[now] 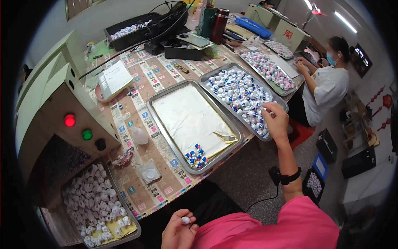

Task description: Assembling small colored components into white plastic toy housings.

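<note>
My left hand (179, 233) is low in front of me, its fingers curled around a small round white piece (185, 220). At the right, my right hand (277, 121) reaches over the near end of a metal tray (202, 83) heaped with small white pieces with blue and pink marks (236, 91). Its thumb and fingers are pinched together; whatever is between them cannot be made out. Between my hands lies a second metal tray (154, 120) with a white sheet (190, 116). A small cluster of blue-and-white pieces (195, 157) sits in its near corner, and yellow-handled tweezers (225, 137) rest at its right edge.
At the left stands a box-shaped machine (45, 120) with red and green lights. Below it, a tray (134, 222) holds many white pieces. A bottle (140, 135) and a book (112, 79) are on the table. A masked person (327, 83) works at the far right.
</note>
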`<control>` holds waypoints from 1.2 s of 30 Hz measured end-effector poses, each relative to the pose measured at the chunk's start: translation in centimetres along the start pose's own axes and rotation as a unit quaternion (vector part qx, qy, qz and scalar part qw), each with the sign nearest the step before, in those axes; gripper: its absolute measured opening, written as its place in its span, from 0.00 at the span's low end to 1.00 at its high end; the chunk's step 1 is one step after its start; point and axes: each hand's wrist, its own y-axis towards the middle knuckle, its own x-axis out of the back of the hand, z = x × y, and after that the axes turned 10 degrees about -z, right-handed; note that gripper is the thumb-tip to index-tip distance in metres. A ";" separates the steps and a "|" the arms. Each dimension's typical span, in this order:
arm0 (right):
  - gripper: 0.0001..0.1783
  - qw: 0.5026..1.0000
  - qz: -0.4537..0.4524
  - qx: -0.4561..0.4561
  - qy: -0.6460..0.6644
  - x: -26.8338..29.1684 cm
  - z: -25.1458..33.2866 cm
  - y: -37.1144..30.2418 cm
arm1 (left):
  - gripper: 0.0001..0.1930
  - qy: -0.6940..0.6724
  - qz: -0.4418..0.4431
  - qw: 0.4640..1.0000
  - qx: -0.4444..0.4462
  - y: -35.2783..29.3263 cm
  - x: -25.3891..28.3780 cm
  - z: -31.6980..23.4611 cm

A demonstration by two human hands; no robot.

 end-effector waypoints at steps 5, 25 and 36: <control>0.09 0.992 0.089 0.010 0.093 -1.0 6.2 -2.7 | 0.14 0.007 0.020 1.000 -0.006 0.4 0.1 0.5; 0.10 0.895 0.416 0.028 0.157 -8.0 10.4 -5.6 | 0.15 -0.050 0.089 0.991 -0.091 0.0 2.8 -1.9; 0.10 0.766 0.531 -0.108 0.346 -6.6 18.3 -9.9 | 0.13 -0.076 0.077 0.988 -0.114 -0.3 2.6 -3.1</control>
